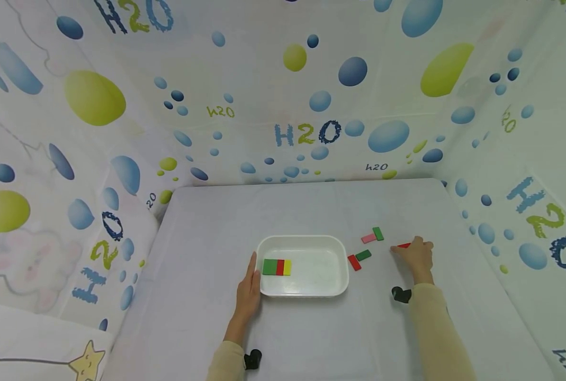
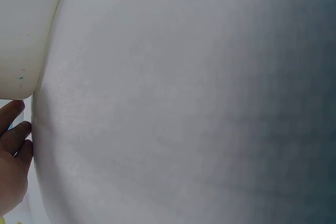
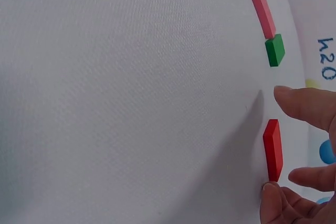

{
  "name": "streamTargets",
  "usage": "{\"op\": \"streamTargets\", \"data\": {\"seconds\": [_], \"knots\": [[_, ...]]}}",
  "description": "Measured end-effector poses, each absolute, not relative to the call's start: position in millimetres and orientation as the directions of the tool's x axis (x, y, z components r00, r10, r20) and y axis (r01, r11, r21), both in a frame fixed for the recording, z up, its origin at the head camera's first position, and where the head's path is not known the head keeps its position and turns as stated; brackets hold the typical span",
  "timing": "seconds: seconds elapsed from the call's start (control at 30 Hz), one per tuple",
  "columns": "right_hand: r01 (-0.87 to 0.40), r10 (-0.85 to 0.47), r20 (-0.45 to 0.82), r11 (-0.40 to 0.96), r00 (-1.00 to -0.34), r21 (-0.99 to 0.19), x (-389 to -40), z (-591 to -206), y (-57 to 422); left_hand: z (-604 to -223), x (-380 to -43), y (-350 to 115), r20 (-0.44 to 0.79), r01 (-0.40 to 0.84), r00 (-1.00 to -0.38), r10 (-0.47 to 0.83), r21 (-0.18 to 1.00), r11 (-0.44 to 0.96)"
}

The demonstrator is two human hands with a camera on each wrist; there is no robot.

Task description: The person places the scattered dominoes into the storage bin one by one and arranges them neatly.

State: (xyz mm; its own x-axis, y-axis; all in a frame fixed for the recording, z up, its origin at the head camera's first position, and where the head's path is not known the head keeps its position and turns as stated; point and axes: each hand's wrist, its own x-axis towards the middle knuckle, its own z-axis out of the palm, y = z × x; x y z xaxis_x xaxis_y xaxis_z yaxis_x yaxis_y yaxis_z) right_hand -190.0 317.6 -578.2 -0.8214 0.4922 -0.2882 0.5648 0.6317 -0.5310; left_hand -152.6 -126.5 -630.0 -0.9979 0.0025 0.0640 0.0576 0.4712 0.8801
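Observation:
A white rectangular tray lies on the table, with green, red and yellow blocks side by side at its left end. My left hand rests along the tray's left side, fingers extended; the left wrist view has its fingers by the pale tray wall. Over at the right, my right hand reaches over a flat red block. The thumb stands apart from the block's far end, while fingertips are right at its near end. Nothing is gripped.
Between tray and right hand lie a pink block, a green block, another green block and a red block close to the tray's right rim. A bubble-patterned cloth wall rises behind the table.

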Motion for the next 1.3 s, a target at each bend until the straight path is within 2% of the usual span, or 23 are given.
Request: {"op": "streamTargets", "data": {"seconds": [0.37,0.93,1.3], "knots": [[0.532,0.500,-0.224,0.643,-0.837,-0.550,-191.0,-592.4,321.9,-629.6,-152.7,-125.5,0.053,0.043,-0.999,-0.007,0.884,0.466],[0.533,0.572,-0.160,0.575,-0.804,-0.621,-187.7,-608.4,319.9,-630.4,-153.6,-125.1,0.060,0.051,-0.998,-0.003,0.879,0.474],[0.467,0.582,-0.079,0.555,-0.809,-0.688,-184.2,-605.8,320.1,-630.3,-153.4,-125.7,0.065,0.056,-0.998,-0.002,0.881,0.470]]}}
